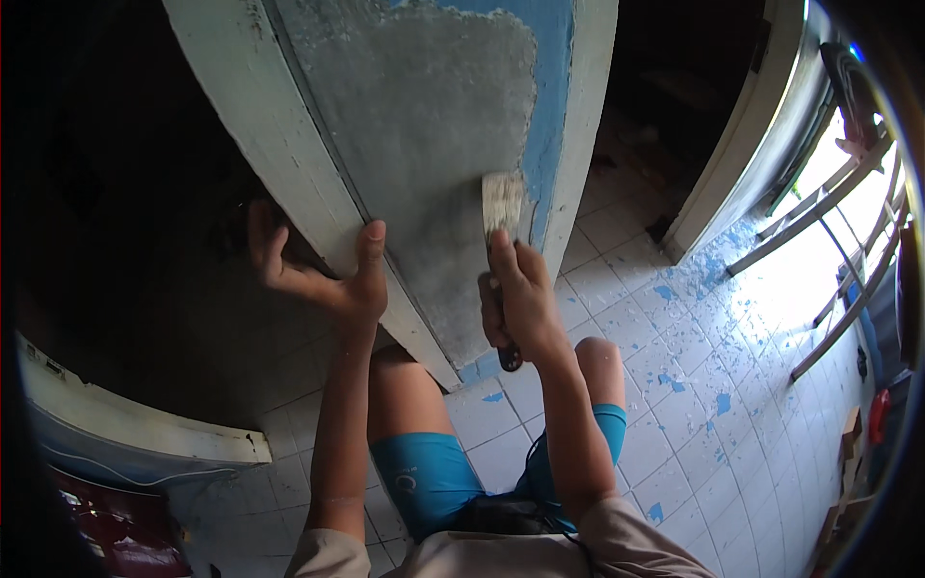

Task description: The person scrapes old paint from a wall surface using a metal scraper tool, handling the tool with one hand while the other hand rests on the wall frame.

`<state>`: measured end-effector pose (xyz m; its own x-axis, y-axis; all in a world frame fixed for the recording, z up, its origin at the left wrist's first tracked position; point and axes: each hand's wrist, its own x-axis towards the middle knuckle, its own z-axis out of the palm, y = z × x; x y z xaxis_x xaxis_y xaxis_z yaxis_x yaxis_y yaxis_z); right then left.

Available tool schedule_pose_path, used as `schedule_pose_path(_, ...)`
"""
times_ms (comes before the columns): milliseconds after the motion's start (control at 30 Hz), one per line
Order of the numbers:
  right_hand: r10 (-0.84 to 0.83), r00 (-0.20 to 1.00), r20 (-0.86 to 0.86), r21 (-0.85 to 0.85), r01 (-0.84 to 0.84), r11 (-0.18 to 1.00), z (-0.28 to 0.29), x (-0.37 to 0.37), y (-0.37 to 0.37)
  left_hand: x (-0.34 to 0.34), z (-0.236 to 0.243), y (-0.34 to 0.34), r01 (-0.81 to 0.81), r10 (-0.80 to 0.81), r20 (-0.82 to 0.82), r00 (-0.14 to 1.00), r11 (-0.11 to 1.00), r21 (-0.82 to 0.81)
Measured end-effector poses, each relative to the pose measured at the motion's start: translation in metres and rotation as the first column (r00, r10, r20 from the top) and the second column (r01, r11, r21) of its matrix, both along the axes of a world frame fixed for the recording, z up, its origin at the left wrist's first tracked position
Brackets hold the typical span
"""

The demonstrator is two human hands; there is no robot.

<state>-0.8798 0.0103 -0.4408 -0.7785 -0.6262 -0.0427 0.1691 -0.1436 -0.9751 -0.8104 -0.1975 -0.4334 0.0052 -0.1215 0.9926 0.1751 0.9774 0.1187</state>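
Scraper [502, 204] gripped in R hand [527, 303], nr blue paint [550, 106]; L hand [349, 291] spread nr trim [275, 135].

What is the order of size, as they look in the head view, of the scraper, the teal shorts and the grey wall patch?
1. Grey wall patch
2. Teal shorts
3. Scraper, partly covered by the right hand

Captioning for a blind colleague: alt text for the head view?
The right hand holds a putty knife at a grey wall edged with blue paint; the left hand is by a pale door frame. Blue flakes litter the tiled floor.
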Motion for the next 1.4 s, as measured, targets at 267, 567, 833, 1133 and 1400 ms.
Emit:
schedule_pose_path(267,-0.039,0.999,-0.035,0.003,0.040,0.999,-0.001,0.001,-0.001,0.004,-0.002,-0.005,-0.027,0.027,0.028,0.999,1.000,-0.013)
schedule_pose_path(567,-0.026,0.998,0.064,-0.043,0.029,0.999,-0.005,0.000,-0.002,-0.001,-0.005,-0.006,0.004,-0.004,-0.016,1.000,1.000,0.015)
schedule_pose_path(833,-0.056,0.998,-0.043,-0.035,0.054,0.998,0.009,-0.005,-0.004,-0.002,-0.005,-0.006,0.016,-0.016,0.000,1.000,0.999,0.038)
schedule_pose_path(1133,-0.004,1.000,-0.019,-0.115,0.002,0.993,0.004,-0.002,-0.003,0.002,-0.002,-0.005,-0.016,0.016,-0.003,1.000,1.000,0.005)
schedule_pose_path(1400,-0.010,1.000,0.026,-0.020,0.010,1.000,0.007,0.001,-0.003,0.003,-0.004,-0.003,-0.050,0.050,-0.026,0.998,0.999,0.012)
